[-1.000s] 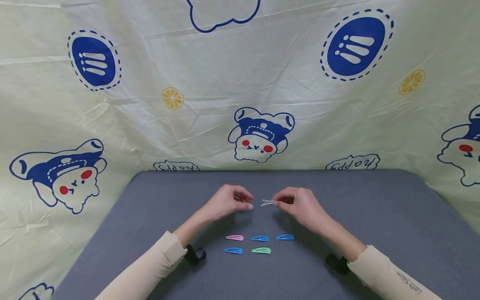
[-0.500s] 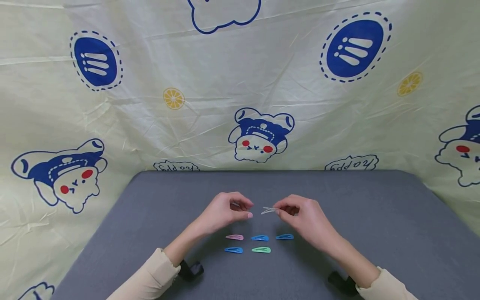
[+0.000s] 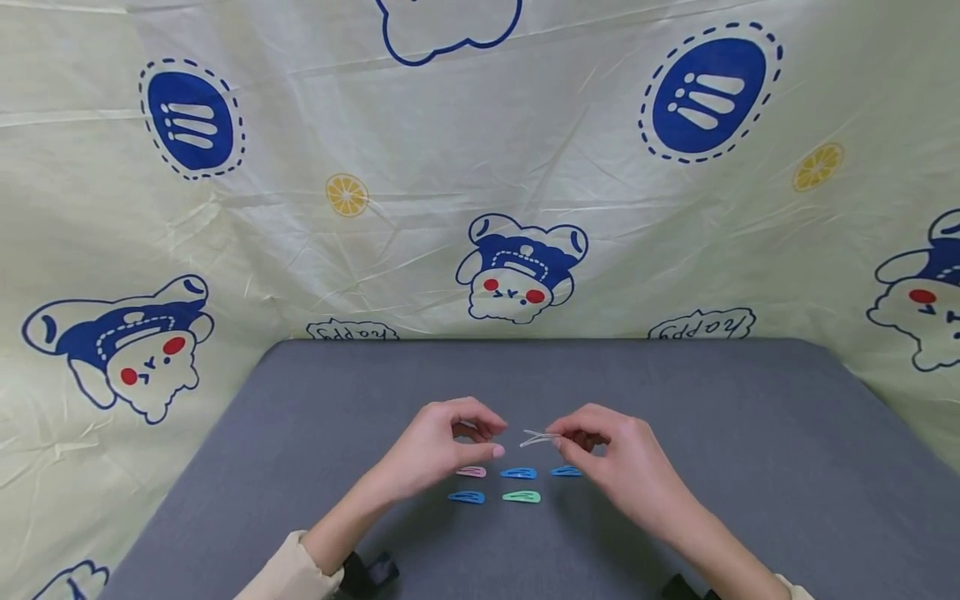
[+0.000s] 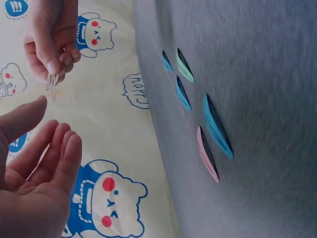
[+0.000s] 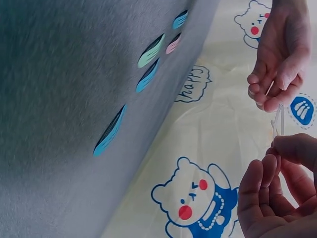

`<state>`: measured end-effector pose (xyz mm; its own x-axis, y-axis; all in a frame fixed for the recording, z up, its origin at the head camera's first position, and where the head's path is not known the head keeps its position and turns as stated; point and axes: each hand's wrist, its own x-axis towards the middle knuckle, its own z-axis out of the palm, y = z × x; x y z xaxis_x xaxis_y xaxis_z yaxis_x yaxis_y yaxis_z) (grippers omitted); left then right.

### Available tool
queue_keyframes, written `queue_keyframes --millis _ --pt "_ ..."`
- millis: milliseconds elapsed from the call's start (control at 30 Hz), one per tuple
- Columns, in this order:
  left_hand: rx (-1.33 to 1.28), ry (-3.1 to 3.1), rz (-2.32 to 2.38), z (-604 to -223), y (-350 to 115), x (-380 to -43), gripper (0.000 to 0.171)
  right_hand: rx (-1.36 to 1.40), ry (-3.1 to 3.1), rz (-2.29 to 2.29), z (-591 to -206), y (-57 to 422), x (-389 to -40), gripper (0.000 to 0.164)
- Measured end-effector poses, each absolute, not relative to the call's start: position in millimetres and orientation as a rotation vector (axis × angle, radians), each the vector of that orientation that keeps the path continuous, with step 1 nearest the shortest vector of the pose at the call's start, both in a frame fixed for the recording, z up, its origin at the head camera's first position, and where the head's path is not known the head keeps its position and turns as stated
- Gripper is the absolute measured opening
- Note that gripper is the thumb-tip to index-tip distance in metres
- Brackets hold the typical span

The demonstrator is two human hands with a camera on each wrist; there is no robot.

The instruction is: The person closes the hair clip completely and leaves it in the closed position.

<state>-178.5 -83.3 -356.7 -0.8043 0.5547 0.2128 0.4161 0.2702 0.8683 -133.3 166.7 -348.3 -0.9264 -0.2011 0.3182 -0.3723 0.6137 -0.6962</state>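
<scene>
My right hand [image 3: 618, 450] pinches a white snap hair clip [image 3: 534, 437] between thumb and fingers above the table. The clip's two arms are spread apart, pointing toward my left hand [image 3: 450, 442]. That hand hovers just left of the clip, thumb and fingers loosely curved with a gap between them and nothing held. Below lie a pink hair clip [image 4: 207, 153], a green one [image 3: 522, 497] and several blue ones, among them a blue clip [image 3: 467, 497] at the front left. The left hand partly covers the pink clip in the head view.
The clips lie in two short rows on a grey cloth-covered table [image 3: 300, 400]. Behind it hangs a cream curtain [image 3: 420, 267] printed with cartoon bears. Dark wrist straps [image 3: 360, 575] show near the sleeves.
Both hands have moved nearer to me, down in the head view, with the white clip still pinched in the right. The clips on the table have stayed put.
</scene>
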Motion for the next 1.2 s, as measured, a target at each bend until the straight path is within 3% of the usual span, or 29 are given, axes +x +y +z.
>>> queue_keyframes --millis 533,767,1200 --pt "0.875 2.323 1.644 -352.5 -81.0 -148.2 0.02 0.49 -2.533 1.223 -351.3 159.4 -102.8 0.027" --pt "0.843 2.333 1.694 -352.2 -79.4 -138.4 0.022 0.42 -2.543 1.272 -348.2 156.5 -95.9 0.021" --pt "0.83 2.343 1.782 -351.2 -72.8 -131.2 0.023 0.403 -2.508 1.279 -350.1 155.0 -93.5 0.029"
